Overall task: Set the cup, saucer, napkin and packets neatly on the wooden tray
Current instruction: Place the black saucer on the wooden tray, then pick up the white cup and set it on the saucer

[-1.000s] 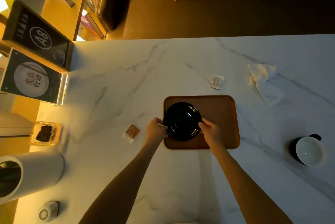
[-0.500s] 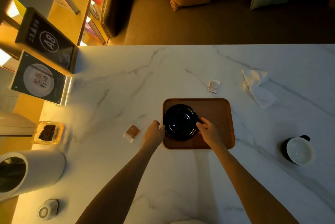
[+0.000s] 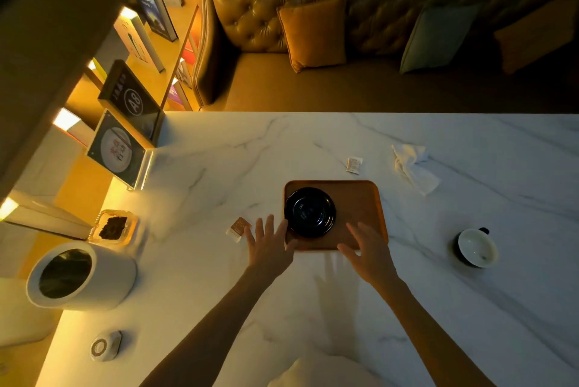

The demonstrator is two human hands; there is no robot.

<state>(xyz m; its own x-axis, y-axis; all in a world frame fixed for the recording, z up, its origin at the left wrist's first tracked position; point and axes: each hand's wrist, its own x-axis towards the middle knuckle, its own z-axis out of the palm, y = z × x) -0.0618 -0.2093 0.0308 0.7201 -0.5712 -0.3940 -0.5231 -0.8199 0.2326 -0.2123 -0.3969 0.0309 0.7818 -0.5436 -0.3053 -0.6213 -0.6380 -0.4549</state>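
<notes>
While splayed, both hands [image 3: 316, 249] hold nothing.

A white marble table [image 3: 313, 308] carries a wooden tray [image 3: 360, 208] just ahead of the hands, a brown packet [image 3: 238, 228] just left of the left hand [image 3: 268, 247], and a white packet [image 3: 354, 165] past the tray, beyond the right hand [image 3: 369, 253]. A crumpled napkin [image 3: 413, 167] lies farther off to the right, and a cup [image 3: 476, 247] stands well right of the right hand. Far left of the left hand are a white cylinder [image 3: 81, 277] lying on its side, a small glass dish [image 3: 113, 227] with something dark, perhaps tea leaves, and a small round device [image 3: 105, 346].
</notes>
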